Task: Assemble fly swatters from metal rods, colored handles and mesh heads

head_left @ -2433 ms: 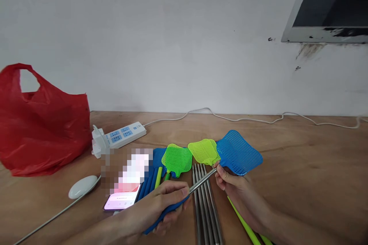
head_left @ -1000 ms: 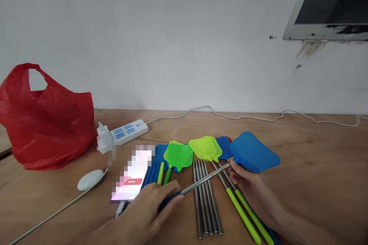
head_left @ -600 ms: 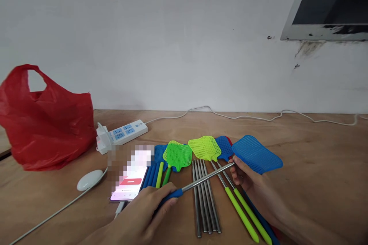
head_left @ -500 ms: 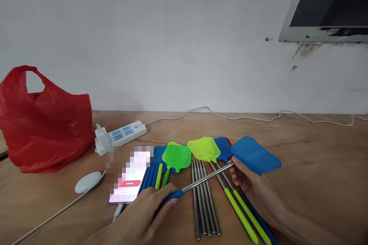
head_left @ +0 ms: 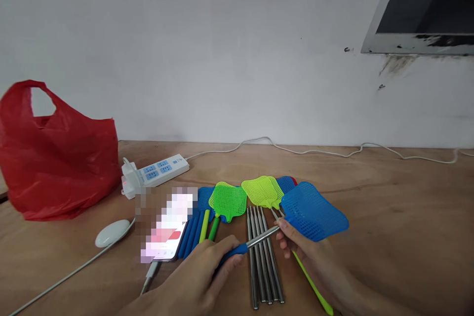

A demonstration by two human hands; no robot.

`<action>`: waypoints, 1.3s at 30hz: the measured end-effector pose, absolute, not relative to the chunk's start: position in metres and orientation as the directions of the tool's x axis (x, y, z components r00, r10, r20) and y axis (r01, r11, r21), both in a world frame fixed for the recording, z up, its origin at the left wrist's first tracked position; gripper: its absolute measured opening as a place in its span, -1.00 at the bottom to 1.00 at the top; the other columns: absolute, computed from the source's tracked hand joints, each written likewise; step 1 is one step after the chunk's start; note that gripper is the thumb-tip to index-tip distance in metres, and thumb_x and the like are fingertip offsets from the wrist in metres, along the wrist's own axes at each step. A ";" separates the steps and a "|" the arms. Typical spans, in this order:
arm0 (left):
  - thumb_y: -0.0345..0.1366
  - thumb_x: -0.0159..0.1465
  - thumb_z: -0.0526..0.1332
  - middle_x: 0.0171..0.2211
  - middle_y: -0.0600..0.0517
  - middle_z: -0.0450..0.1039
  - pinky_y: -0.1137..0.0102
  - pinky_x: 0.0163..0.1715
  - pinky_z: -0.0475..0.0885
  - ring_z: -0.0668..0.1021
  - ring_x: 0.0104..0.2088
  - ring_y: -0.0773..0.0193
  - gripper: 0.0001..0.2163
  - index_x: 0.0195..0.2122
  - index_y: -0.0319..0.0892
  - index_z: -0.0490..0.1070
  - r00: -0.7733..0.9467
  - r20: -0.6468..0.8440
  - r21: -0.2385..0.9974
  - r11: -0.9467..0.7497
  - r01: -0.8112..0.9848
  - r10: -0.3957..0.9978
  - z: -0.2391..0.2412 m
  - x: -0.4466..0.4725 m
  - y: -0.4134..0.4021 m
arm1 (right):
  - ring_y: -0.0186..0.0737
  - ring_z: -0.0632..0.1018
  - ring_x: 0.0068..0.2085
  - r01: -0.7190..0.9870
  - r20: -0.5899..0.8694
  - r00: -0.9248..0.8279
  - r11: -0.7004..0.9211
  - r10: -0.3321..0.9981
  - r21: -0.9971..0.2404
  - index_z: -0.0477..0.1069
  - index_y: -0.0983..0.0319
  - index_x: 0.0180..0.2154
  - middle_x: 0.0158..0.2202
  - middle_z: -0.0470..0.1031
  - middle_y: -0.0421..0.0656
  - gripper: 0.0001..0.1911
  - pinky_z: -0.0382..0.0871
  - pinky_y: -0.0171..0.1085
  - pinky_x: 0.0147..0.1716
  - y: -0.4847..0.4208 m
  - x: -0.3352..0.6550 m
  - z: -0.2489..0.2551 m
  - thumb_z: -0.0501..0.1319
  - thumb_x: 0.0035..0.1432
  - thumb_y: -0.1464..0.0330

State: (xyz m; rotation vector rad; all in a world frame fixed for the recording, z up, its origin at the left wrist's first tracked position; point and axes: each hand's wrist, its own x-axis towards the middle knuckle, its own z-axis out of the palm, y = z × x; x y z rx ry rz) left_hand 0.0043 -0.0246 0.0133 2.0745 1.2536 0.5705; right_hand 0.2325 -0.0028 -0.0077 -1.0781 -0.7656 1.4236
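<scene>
By the left hand (head_left: 207,264), with its fingers curled round, the smooth blue plastic grip (head_left: 242,248) of a blue mesh-headed flyswatter (head_left: 314,212) is enclosed. The flyswatter's neck, at the far end of its shiny metal shaft (head_left: 262,236), is pinched between the thumb and fingers of the right hand (head_left: 301,252). The flyswatter is held aslant above the row of bare silver metal rods (head_left: 266,276), its head to their right; two-point support is presumably used to steady the shaft.

The rods are laid parallel, probably for easy separation. Beyond them, yellow-green mesh paddles (head_left: 261,191) are overlapped, apparently sorted by colour. To their right, a slim yellow-green handle (head_left: 313,284) is partly covered by the right arm. To their left, blue tubular handles (head_left: 191,234) are grouped below a bright green mesh paddle (head_left: 229,202), beside a lit smartphone (head_left: 172,234). Farther left, a red plastic bag (head_left: 59,158) is stood on the brown wooden table (head_left: 407,207).
</scene>
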 end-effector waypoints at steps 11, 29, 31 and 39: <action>0.13 0.40 -0.11 -0.27 0.00 0.48 0.29 -0.15 0.30 0.46 -0.23 0.10 -0.55 -0.24 -0.07 0.40 0.467 -0.106 0.778 -0.219 0.589 0.878 0.011 0.014 -0.023 | -0.29 0.48 -0.54 -0.391 -0.197 -0.095 -0.219 0.976 -0.894 0.60 0.25 -0.46 -0.57 0.53 -0.17 -0.54 0.34 -0.33 -0.59 -0.004 0.222 0.002 0.55 -0.32 0.04; 0.04 0.37 0.02 -0.31 0.00 0.43 0.34 -0.22 0.36 0.47 -0.24 0.15 -0.65 -0.36 -0.10 0.34 0.403 0.004 0.693 -0.293 0.659 0.915 0.021 -0.005 -0.015 | -0.45 0.28 -0.61 -0.411 -0.110 0.069 -0.072 0.992 -0.909 0.51 0.26 -0.48 -0.66 0.28 -0.31 -0.58 0.18 -0.44 -0.65 0.029 0.252 0.003 0.51 -0.15 0.06; -0.09 0.42 -0.04 -0.26 -0.05 0.50 0.28 -0.21 0.36 0.53 -0.21 0.07 -0.69 -0.30 -0.11 0.38 0.410 0.062 0.490 -0.386 0.782 0.910 0.021 -0.002 -0.009 | -0.45 0.29 -0.62 -0.388 -0.108 0.021 -0.092 0.994 -0.917 0.50 0.27 -0.47 -0.66 0.29 -0.31 -0.56 0.17 -0.44 -0.65 0.026 0.248 -0.001 0.49 -0.14 0.05; -0.23 0.41 0.02 -0.39 -0.13 0.57 0.26 -0.42 0.37 0.63 -0.34 -0.13 -0.57 0.26 -0.27 0.15 0.196 -0.029 0.036 -0.194 0.980 0.980 0.009 -0.011 0.022 | -0.47 0.25 -0.64 -0.361 -0.173 -0.026 -0.171 0.985 -0.917 0.46 0.29 -0.49 -0.68 0.28 -0.32 -0.52 0.13 -0.45 -0.66 0.023 0.249 -0.002 0.51 -0.21 0.03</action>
